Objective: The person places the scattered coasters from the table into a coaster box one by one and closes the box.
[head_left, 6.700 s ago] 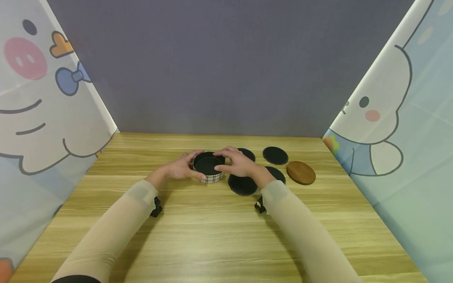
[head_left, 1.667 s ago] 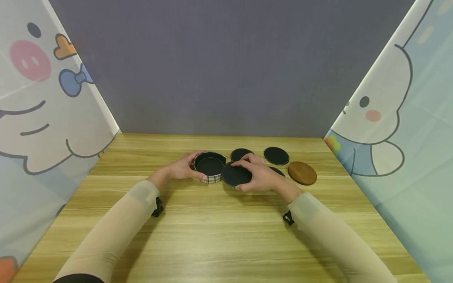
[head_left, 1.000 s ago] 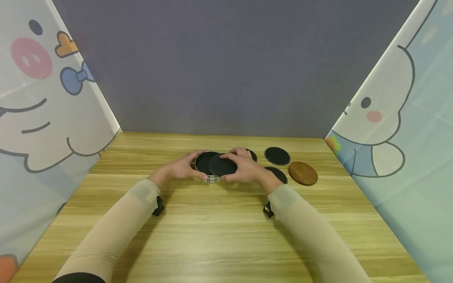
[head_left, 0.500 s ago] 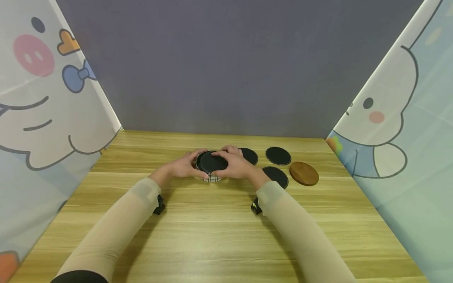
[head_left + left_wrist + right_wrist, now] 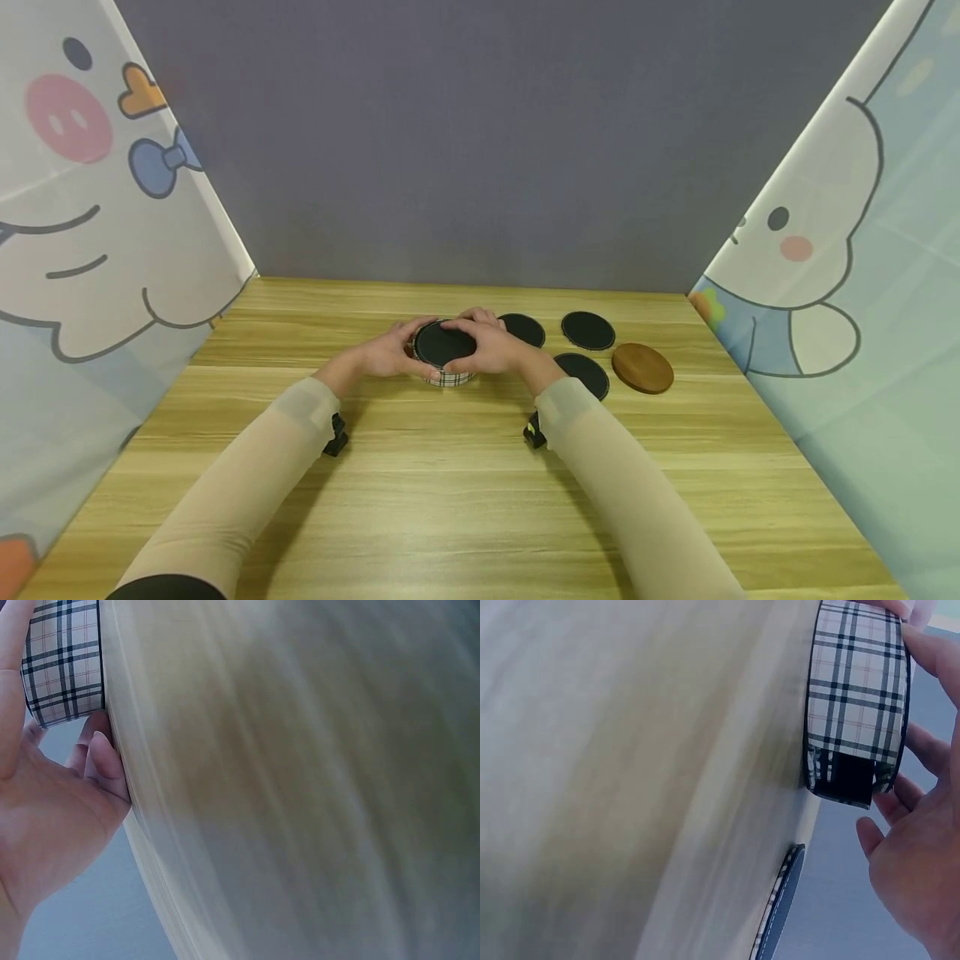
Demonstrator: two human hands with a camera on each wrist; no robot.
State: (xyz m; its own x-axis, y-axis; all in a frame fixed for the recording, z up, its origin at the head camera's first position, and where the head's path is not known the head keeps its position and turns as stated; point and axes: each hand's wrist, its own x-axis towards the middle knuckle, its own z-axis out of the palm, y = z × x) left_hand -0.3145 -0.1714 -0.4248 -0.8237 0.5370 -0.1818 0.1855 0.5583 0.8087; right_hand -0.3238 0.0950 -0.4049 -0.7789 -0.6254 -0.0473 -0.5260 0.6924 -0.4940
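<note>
Left hand point(image 5: 382, 357) cupped on left wall of plaid holder point(image 5: 448, 377), fingers curled round it, thumb on near side; in left wrist view, fingertips point(image 5: 101, 754) down at table level beside the plaid wall point(image 5: 64, 664). Holder upright on wooden table point(image 5: 450, 500), opening up, round, no long axis. Black coaster point(image 5: 442, 342) lying flat across holder mouth, face up, pinched at its edge by right hand point(image 5: 487, 350), fingers arched over far and right rim. Cannot tell if seated fully inside. In right wrist view, plaid wall point(image 5: 857, 697) with dark gap near its base, hand point(image 5: 922, 877) just beside.

Right of holder: loose black coaster point(image 5: 522, 330) just behind right hand, another point(image 5: 581, 374) near the right wrist, a third point(image 5: 588, 330) further back, wooden coaster point(image 5: 642, 368) rightmost. All flat, apart from each other. Open tabletop left of holder and across whole near half; back wall well behind.
</note>
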